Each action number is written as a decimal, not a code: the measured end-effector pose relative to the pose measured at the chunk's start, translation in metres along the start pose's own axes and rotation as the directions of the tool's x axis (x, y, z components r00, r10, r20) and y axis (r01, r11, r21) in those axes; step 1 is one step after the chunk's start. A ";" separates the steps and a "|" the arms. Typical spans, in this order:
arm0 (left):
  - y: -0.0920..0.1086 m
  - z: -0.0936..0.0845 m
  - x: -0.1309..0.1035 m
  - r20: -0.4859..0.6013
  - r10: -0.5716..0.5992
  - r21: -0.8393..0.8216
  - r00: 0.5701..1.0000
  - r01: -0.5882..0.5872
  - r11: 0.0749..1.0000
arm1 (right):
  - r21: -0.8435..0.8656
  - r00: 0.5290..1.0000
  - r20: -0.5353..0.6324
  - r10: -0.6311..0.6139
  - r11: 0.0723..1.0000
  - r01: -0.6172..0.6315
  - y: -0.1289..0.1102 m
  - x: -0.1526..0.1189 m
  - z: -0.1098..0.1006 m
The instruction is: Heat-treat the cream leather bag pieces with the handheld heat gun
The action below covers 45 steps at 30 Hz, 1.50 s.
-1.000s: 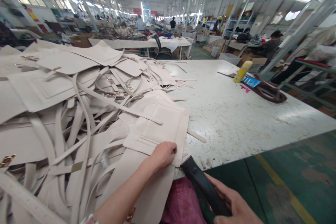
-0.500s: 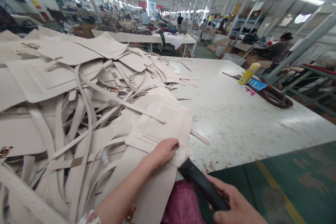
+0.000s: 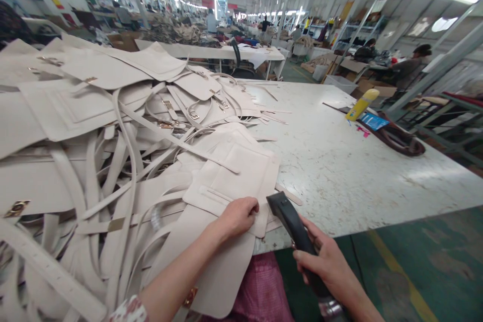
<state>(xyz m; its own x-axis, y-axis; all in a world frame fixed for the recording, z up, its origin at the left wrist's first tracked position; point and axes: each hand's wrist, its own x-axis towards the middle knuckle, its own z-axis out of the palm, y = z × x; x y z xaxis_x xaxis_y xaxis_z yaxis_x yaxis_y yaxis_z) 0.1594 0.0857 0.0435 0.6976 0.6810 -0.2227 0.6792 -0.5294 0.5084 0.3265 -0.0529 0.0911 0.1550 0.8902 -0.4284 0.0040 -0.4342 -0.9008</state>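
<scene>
My left hand (image 3: 240,215) lies on a beige leather-like bag panel (image 3: 247,173), its fingers curled at the panel's lower right; the fingertips are partly hidden. In my right hand (image 3: 326,256) is a black hand-held tool (image 3: 292,221) with a wide, flat head and a silver part at its lower end. The tool's head is tilted up beside the panel's right edge, a little right of my left hand. Below my left hand, another beige flap (image 3: 222,276) hangs over the table's front edge.
Beige bag pieces and straps (image 3: 124,161) with gold buckles are heaped across the left. On the white table (image 3: 339,176), scattered with scraps, lie a yellow bottle (image 3: 362,104) and a dark brown strap coil (image 3: 403,141). Pink checked cloth (image 3: 264,287) shows below the edge. People work farther back.
My right hand has moved the black tool up, so its head has gone from the panel's lower corner to beside its right edge. My left hand stays nearly in place.
</scene>
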 end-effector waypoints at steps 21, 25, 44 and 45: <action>0.006 0.006 -0.020 -0.118 0.093 0.091 0.989 -0.082 0.992 | 0.225 0.960 0.278 0.033 0.969 -0.099 0.022 -0.038 -0.007; 0.005 0.007 -0.035 -0.145 0.144 0.158 0.979 -0.121 0.980 | 0.256 0.962 0.272 -0.014 0.965 -0.058 0.015 -0.017 0.004; 0.011 0.031 -0.029 -0.087 0.285 0.377 0.955 -0.233 0.896 | 0.170 0.983 -0.080 -0.168 0.969 0.179 -0.033 0.185 -0.052; 0.010 0.033 -0.027 -0.069 0.309 0.389 0.949 -0.259 0.884 | 0.176 0.980 -0.087 -0.180 0.965 0.193 -0.034 0.179 -0.057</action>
<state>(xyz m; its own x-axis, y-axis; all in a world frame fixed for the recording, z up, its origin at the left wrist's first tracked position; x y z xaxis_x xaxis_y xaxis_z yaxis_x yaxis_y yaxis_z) 0.1544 0.0453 0.0273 0.8556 0.5176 0.0027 0.5083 -0.8413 0.1839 0.4103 0.1135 0.0492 0.2376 0.9383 -0.2511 -0.1399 -0.2228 -0.9648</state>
